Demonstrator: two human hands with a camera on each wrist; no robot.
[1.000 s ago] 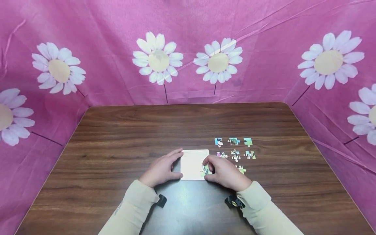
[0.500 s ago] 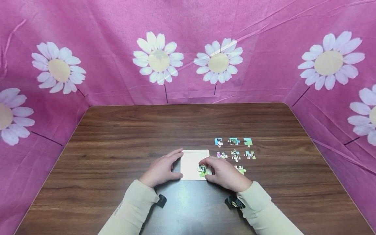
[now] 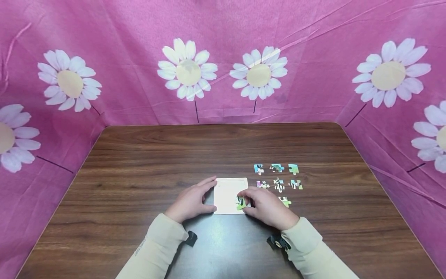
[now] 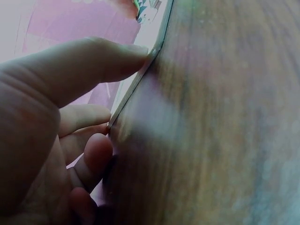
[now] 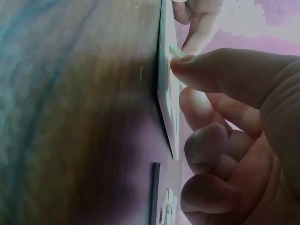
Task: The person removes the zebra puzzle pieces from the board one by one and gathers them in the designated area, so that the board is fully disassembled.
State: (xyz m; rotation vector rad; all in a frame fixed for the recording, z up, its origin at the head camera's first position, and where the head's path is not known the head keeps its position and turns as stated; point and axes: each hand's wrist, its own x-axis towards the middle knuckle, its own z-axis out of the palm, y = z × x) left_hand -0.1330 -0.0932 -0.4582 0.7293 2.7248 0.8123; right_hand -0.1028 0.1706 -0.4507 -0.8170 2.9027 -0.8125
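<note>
A shallow white square puzzle tray lies on the table in the head view. My left hand rests against its left edge, thumb near the front corner and fingers near the back one. Over the tray's right part, my right hand pinches a green, black and white jigsaw piece between thumb and fingers. The right wrist view shows the thumb against that piece, tilted at the tray's rim. My left thumb touches the tray's edge in the left wrist view.
Several loose jigsaw pieces lie in rows right of the tray, including a green one and a black-and-white one. Another piece is partly behind my right hand. Pink flowered cloth surrounds the wooden table.
The jigsaw piece has turned and shifted slightly in my right fingers, first left, then a little back right. My left hand has stayed at the tray's edge.
</note>
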